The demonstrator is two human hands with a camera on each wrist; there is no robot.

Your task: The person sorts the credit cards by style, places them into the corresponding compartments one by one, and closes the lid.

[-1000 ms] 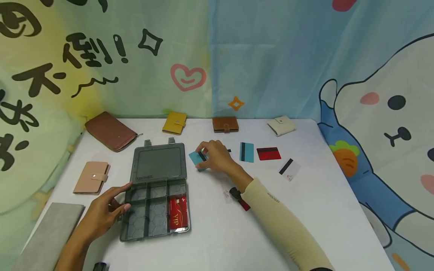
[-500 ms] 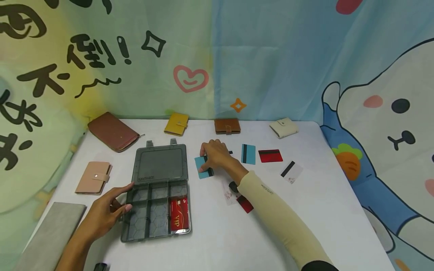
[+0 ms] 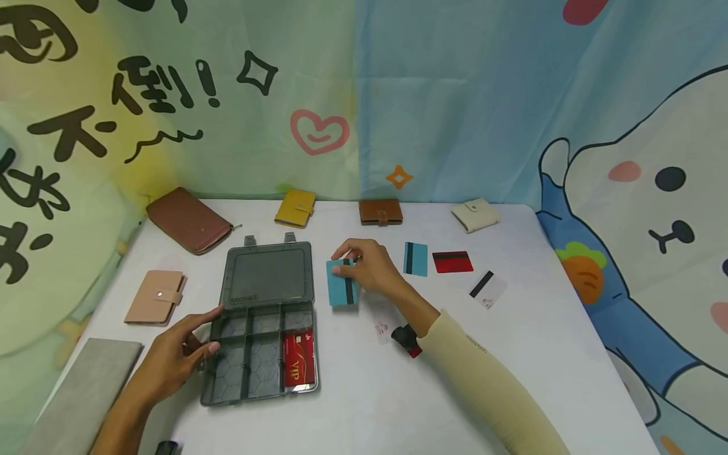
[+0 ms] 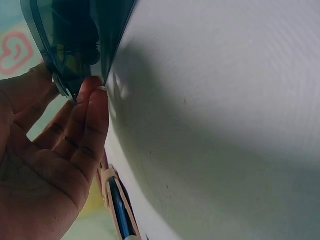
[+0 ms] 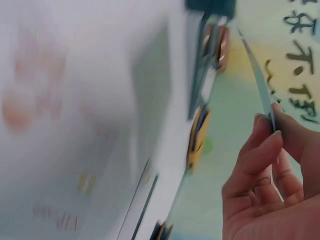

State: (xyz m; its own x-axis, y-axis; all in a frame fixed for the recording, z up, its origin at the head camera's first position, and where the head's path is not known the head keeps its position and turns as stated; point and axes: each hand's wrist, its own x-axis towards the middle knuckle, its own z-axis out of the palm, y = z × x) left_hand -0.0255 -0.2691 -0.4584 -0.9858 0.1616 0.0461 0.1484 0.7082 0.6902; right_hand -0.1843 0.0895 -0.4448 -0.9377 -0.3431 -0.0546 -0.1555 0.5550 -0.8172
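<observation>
My right hand (image 3: 372,266) pinches a light blue card (image 3: 335,287) with a black stripe between thumb and fingers. The card stands tilted above the white table, right of the box, and shows edge-on in the right wrist view (image 5: 257,72). My left hand (image 3: 170,357) holds the left side of an open grey see-through compartment box (image 3: 244,354), thumb at its rim. In the left wrist view, fingertips press against the box's wall (image 4: 75,45). A red VIP card (image 3: 299,359) lies in the box's front right compartment.
Right of my hand lie another blue card (image 3: 416,259), a red card (image 3: 452,261) and a white striped card (image 3: 488,289). More cards lie partly under my right forearm. Several wallets line the back, including a brown one (image 3: 190,221); a pink one (image 3: 155,297) lies left.
My right hand has lifted the blue card and turned it more upright, its striped face now showing. My left hand has stayed at the box.
</observation>
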